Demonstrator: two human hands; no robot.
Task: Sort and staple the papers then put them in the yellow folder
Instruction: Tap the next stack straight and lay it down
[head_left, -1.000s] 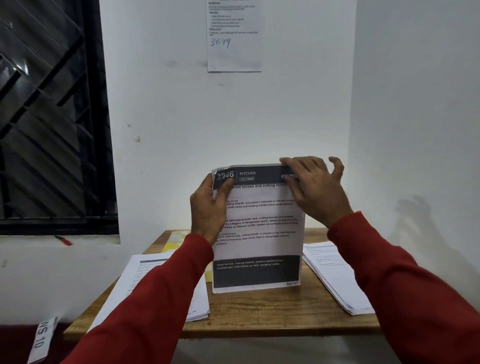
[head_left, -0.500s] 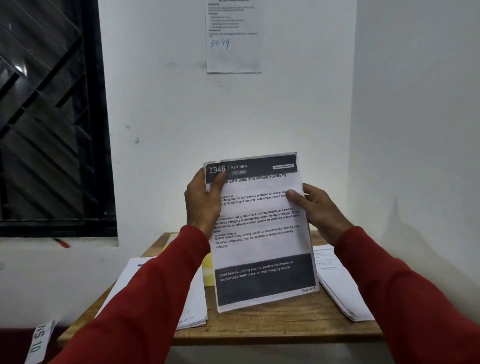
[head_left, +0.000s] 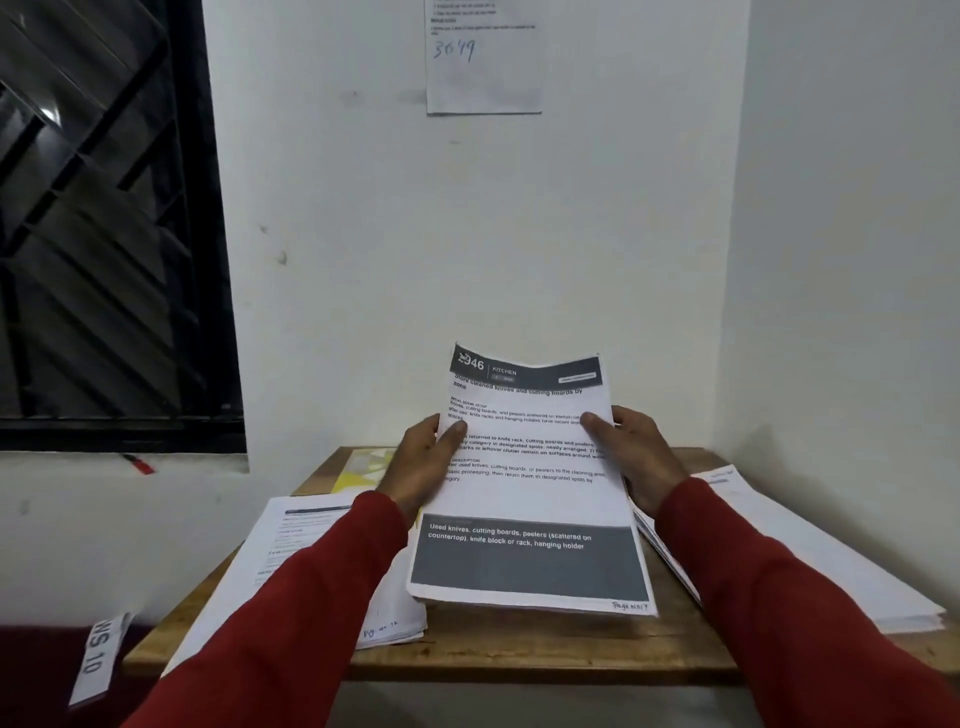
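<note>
A sheaf of papers (head_left: 524, 499), its top page headed "KITCHEN", is held tilted above the wooden surface (head_left: 519, 649). The left hand (head_left: 423, 462) grips its left edge, thumb on the front; the right hand (head_left: 636, 457) grips its right edge the same way. Behind the sheaf's left side a yellow folder (head_left: 363, 467) lies flat on the surface; whether it holds anything cannot be told. Left of the sheaf lies a paper stack (head_left: 291, 561); right of it lies another stack (head_left: 810, 561).
</note>
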